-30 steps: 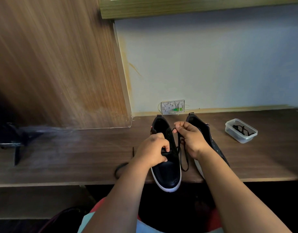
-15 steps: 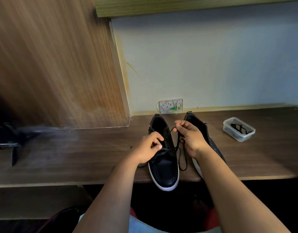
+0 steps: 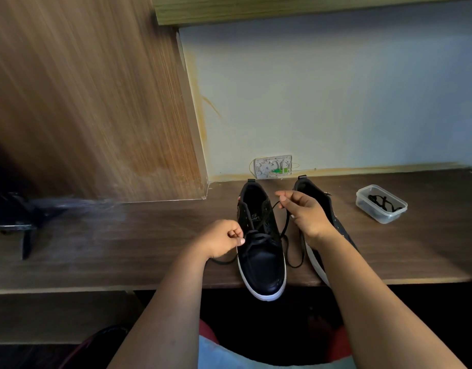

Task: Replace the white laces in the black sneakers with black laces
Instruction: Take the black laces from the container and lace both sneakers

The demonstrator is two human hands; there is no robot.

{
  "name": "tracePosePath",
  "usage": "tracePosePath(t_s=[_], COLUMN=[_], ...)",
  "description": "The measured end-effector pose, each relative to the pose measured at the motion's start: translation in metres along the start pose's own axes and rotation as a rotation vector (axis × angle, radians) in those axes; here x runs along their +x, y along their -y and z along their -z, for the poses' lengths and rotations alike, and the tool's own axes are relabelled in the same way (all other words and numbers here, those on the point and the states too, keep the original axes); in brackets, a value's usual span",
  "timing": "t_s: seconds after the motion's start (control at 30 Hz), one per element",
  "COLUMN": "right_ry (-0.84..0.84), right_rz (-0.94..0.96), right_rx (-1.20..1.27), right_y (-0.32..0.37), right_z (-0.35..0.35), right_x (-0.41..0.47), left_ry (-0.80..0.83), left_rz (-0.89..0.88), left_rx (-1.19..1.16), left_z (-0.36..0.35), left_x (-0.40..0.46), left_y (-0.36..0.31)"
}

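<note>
While left hand [image 3: 224, 239] pinches black lace [image 3: 259, 239] at near eyelets of left sneaker [image 3: 261, 251] on desk [image 3: 149, 235], right hand [image 3: 305, 213] pinches other end. Step: lacing upward. Next: thread free end through next eyelet.

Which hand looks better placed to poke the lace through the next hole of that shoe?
Probably the right hand. It pinches the free end of the black lace just above the open eyelets of the left sneaker, while the left hand pinches the lace lower down by the laced rows, steadying it.
</note>
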State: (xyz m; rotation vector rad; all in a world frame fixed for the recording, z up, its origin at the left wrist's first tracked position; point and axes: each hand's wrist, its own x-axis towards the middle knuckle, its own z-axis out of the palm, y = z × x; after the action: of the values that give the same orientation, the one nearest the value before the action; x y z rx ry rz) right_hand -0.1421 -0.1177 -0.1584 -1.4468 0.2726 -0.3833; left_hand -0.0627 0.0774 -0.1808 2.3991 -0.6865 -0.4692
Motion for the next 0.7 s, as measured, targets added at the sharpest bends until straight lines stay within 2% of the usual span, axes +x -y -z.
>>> tracePosePath(t_s=[0.07,0.13,0.17,0.23,0.3,0.7], right_ry=[0.022,-0.003,-0.037,-0.098,-0.117,-0.228], right_rz=[0.062,0.109,0.12,0.136,0.148,0.144], right_rx=[-0.345,-0.766,-0.859,-0.86,-0.85,-0.714], right_y=[-0.004,-0.01,-0.011,-0.011,-0.011,-0.013], right_z=[0.007,0.016,0.019,0.022,0.023,0.024], right_x=[0.002,0.006,0.008,0.009,0.01,0.01], left_ry=[0.0,-0.007,-0.028,-0.062,-0.065,-0.097], left_rz=[0.061,0.124,0.136,0.143,0.148,0.206], left_rx=[-0.068,-0.293,-0.412,-0.571,-0.63,-0.693], left_z=[0.0,0.002,0.004,0.008,0.009,0.023], left_x=[0.001,0.0,0.0,-0.002,-0.005,-0.012], left_y=[0.0,-0.002,-0.005,-0.01,-0.012,0.0])
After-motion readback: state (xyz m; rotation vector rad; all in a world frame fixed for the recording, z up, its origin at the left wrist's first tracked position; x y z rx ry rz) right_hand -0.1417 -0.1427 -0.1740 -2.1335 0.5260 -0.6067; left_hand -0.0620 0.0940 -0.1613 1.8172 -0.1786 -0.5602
